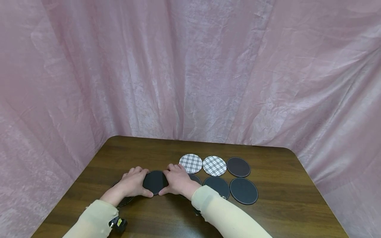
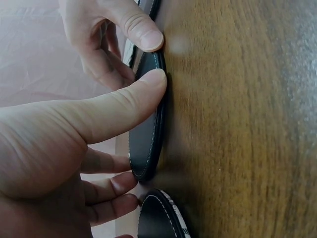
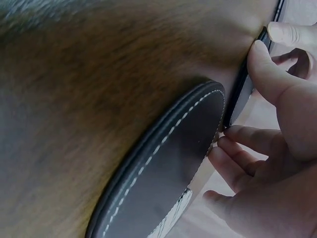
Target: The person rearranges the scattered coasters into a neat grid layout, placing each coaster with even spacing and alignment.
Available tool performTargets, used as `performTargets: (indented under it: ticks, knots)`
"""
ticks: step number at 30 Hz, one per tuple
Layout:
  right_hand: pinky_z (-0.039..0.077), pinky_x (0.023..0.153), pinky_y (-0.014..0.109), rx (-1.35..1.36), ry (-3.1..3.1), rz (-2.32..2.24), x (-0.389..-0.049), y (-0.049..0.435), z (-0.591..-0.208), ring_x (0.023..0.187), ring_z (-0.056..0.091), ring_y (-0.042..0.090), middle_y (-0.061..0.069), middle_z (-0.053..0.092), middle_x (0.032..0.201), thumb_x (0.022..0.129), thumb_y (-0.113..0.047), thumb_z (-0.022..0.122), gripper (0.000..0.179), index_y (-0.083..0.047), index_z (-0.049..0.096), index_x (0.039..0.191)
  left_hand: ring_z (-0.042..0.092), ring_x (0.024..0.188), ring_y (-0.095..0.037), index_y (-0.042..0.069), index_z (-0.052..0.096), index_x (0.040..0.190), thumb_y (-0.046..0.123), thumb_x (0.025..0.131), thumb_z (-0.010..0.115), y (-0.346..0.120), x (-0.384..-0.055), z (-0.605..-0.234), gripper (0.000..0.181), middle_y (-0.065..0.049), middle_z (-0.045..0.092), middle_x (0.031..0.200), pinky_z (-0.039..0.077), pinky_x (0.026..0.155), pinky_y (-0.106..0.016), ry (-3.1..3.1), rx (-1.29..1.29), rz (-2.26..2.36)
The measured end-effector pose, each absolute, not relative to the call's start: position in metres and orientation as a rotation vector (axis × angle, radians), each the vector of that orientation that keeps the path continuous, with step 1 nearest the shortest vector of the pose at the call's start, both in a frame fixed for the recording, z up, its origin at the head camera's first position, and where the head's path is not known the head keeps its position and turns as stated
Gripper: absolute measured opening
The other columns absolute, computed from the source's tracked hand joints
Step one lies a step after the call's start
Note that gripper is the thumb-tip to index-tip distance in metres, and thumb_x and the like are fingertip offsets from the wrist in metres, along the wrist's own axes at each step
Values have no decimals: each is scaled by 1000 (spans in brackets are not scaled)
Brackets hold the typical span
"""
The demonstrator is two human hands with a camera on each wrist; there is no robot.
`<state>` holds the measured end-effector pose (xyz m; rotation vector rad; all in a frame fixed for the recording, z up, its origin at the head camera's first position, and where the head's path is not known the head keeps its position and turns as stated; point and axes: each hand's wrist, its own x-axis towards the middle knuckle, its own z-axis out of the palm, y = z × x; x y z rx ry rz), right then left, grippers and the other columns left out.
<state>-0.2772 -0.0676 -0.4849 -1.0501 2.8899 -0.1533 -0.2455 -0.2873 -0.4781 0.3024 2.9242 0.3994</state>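
Observation:
A round black coaster (image 1: pixel 155 183) with pale edge stitching lies on the wooden table between both hands. From its left side my left hand (image 1: pixel 134 181) grips it, thumb at the near edge and fingers at the far rim. My right hand (image 1: pixel 178 181) does the same from the right, its thumb close to the other thumb. In the left wrist view the coaster (image 2: pixel 143 129) stays low over the wood. Partly hidden under the left hand is another dark coaster (image 1: pixel 126 201). Beside the right hand lies a black stitched coaster (image 3: pixel 168 158), partly covered in the head view.
Two white plaid coasters (image 1: pixel 215 166) and a dark brown one (image 1: pixel 238 167) form a back row. In front of them sit black coasters (image 1: pixel 244 190), partly behind the right forearm. A pink curtain (image 1: pixel 190 72) hangs behind the table (image 1: pixel 285 211).

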Motion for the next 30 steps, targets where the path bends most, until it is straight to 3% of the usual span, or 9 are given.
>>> performTargets:
  ticks: [30]
  knots:
    - [38,125,46,-1082,2846,-105,-283,-55,-482,130,62,17,0,65,136,88,-66,87,77,-15,73,145,54,125,-43,-4,61,148,56,75,101,-278,-244,-480,102,-24,60,137,44,105,-74,2929,338,398]
